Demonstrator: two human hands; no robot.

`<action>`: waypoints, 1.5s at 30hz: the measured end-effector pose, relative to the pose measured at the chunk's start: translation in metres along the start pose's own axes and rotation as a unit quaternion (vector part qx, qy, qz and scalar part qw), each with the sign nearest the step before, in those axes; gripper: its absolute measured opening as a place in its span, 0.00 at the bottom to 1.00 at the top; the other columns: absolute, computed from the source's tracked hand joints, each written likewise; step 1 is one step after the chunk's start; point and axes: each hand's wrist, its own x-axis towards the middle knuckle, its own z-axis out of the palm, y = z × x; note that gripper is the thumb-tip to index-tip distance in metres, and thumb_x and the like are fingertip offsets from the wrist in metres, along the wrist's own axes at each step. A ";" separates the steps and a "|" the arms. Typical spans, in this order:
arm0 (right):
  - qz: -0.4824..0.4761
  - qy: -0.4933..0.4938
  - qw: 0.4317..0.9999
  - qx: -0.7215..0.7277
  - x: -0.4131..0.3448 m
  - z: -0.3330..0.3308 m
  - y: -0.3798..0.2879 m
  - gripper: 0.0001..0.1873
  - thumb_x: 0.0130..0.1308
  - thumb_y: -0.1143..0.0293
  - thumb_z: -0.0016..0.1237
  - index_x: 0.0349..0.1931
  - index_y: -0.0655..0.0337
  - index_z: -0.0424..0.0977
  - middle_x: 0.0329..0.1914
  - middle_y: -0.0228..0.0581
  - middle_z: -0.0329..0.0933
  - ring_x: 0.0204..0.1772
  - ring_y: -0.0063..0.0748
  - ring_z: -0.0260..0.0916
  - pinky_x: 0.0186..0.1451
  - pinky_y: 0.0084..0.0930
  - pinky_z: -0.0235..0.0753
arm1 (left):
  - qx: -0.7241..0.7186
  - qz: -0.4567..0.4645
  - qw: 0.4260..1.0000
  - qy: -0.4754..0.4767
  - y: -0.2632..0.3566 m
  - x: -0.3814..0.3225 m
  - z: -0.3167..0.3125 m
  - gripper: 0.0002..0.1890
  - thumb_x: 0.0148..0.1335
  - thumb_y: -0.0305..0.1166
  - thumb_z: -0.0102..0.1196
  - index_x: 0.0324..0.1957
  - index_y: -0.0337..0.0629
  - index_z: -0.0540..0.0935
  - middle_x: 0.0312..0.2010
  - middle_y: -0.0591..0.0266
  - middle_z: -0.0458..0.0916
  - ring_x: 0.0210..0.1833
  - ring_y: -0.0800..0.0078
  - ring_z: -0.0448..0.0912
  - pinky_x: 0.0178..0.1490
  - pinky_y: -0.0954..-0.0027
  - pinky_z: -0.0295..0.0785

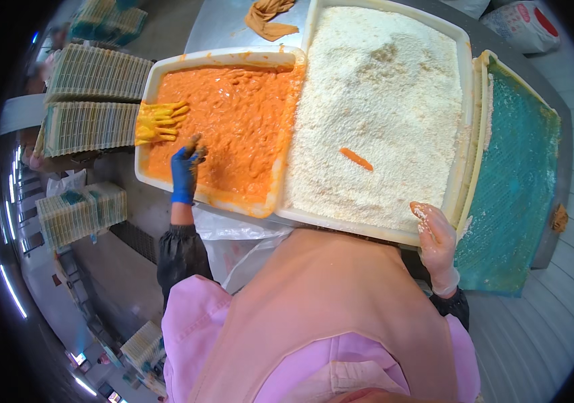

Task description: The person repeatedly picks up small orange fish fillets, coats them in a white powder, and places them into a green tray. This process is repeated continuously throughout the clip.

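Note:
My left hand (186, 166), in a blue glove with dark, soiled fingertips, is over the near left part of a white tub (140, 156) of thick orange batter (236, 116). Its fingers are apart and I see nothing held in them. A single orange-coated stick (356, 159) lies on the white crumbs (377, 111) that fill the larger tub (362, 229) beside the batter. My right hand (435, 237), in a clear plastic glove, hovers at that tub's near right corner. White crumbs cling to its fingers, which appear slightly apart with nothing visible between them.
A yellow glove (162, 122) hangs over the batter tub's left rim. Right of the crumbs, a tray lined with green mesh (513, 176) slants down. Stacked trays (90, 128) stand at left. A brown cloth (269, 20) lies on the metal table (216, 25); a printed sack (521, 27) sits beyond.

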 end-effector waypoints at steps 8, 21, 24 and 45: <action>0.003 -0.012 1.000 -0.008 -0.005 0.004 0.003 0.16 0.52 0.83 0.42 0.42 0.68 0.73 0.45 0.46 0.75 0.51 0.45 0.69 0.56 0.33 0.67 | 0.329 0.165 0.930 0.007 -0.080 0.024 0.002 0.13 0.49 0.21 0.55 0.40 0.38 0.80 0.30 0.53 0.76 0.30 0.74 0.74 0.33 0.74 0.70; -0.011 0.010 1.000 -0.013 -0.011 0.001 0.012 0.16 0.51 0.82 0.42 0.42 0.69 0.73 0.44 0.46 0.75 0.50 0.45 0.69 0.55 0.33 0.67 | -0.019 -0.045 0.998 -0.045 -0.057 0.035 0.004 0.11 0.54 0.19 0.52 0.41 0.32 0.79 0.31 0.66 0.79 0.30 0.80 0.75 0.34 0.79 0.71; 0.007 0.022 1.000 -0.002 -0.014 0.001 0.014 0.16 0.51 0.83 0.42 0.42 0.69 0.73 0.44 0.46 0.74 0.50 0.46 0.69 0.55 0.34 0.67 | 0.055 -0.037 0.996 -0.060 -0.041 0.035 0.011 0.13 0.54 0.20 0.54 0.43 0.31 0.79 0.30 0.64 0.79 0.29 0.81 0.75 0.32 0.82 0.69; -0.011 0.010 1.000 -0.022 -0.016 0.010 0.016 0.17 0.49 0.82 0.45 0.42 0.68 0.73 0.43 0.48 0.73 0.49 0.48 0.69 0.53 0.35 0.68 | 0.375 0.456 0.713 -0.378 0.091 -0.032 0.222 0.15 0.48 0.18 0.50 0.39 0.41 0.79 0.42 0.57 0.76 0.45 0.60 0.73 0.47 0.66 0.70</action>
